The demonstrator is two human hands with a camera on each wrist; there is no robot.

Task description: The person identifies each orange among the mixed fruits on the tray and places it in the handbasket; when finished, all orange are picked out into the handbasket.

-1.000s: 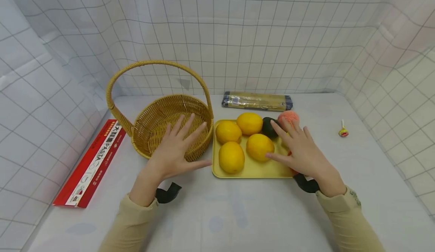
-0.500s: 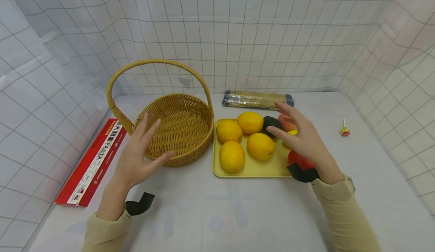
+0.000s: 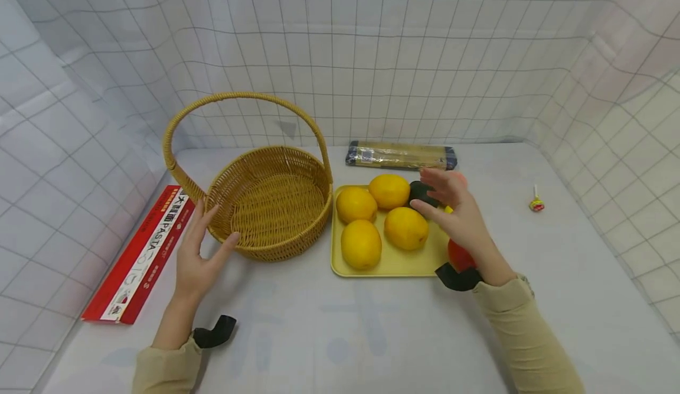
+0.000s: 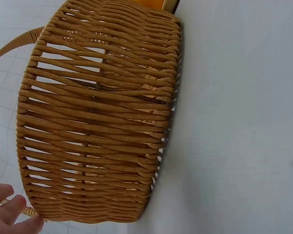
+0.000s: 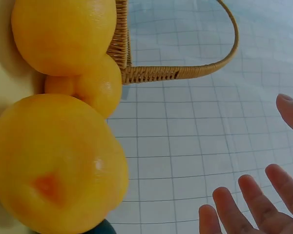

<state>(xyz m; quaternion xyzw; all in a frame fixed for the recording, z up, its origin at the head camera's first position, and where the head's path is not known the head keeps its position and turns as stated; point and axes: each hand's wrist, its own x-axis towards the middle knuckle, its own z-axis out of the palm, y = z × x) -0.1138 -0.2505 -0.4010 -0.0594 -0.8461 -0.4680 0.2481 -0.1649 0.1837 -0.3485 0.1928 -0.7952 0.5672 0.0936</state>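
Basket (image 3: 278, 212) ahead and right of empty left hand (image 3: 195, 264): probably light, stiff, best held by handle (image 3: 247, 95); right hand (image 3: 461, 217) likewise empty.

I am at a screened-off booth, like a staged recording corner; I cannot tell what building holds it. Checked white cloth (image 3: 393, 57) hangs behind the basket (image 3: 278, 211), to its left and well to its right, bounding 3 sides of my white table (image 3: 393, 335).

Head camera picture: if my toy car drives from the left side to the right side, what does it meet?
Red pasta box → wicker basket → yellow tray → lollipop.
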